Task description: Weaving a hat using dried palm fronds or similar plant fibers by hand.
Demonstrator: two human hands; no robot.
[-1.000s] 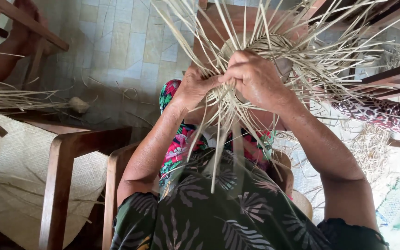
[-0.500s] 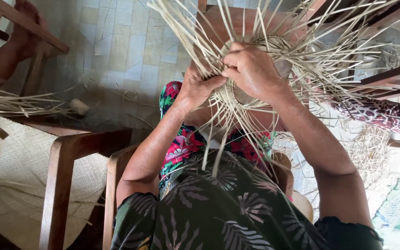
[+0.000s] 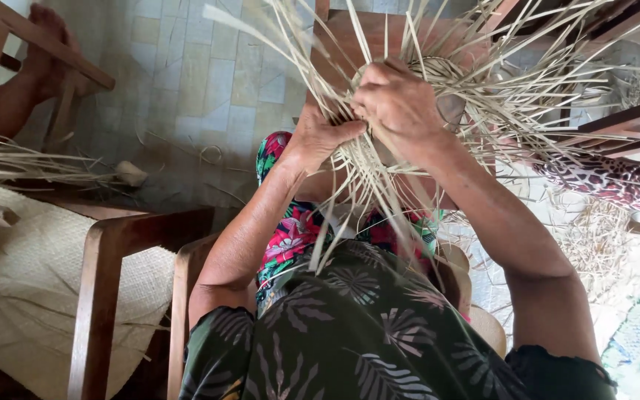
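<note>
A half-woven piece of pale straw (image 3: pixel 438 81) rests on my lap, with long loose strips (image 3: pixel 275 37) fanning out in every direction. My left hand (image 3: pixel 320 137) pinches a bunch of strips at the woven edge. My right hand (image 3: pixel 398 104) lies over the middle of the weave, fingers curled around more strips. Both hands touch each other at the thumbs. The weave's centre is mostly hidden under my right hand.
A wooden chair (image 3: pixel 105 267) with a woven mat (image 3: pixel 31 296) stands at my left. Loose straw bundles (image 3: pixel 24 163) lie on it. Another person's leg and foot (image 3: pixel 24 81) rest at the upper left. A patterned sleeve (image 3: pixel 609 181) shows at the right. Tiled floor (image 3: pixel 187 81) lies ahead.
Both hands have shifted slightly up and the strips between them have been pulled tighter; my left hand now grips closer to my right.
</note>
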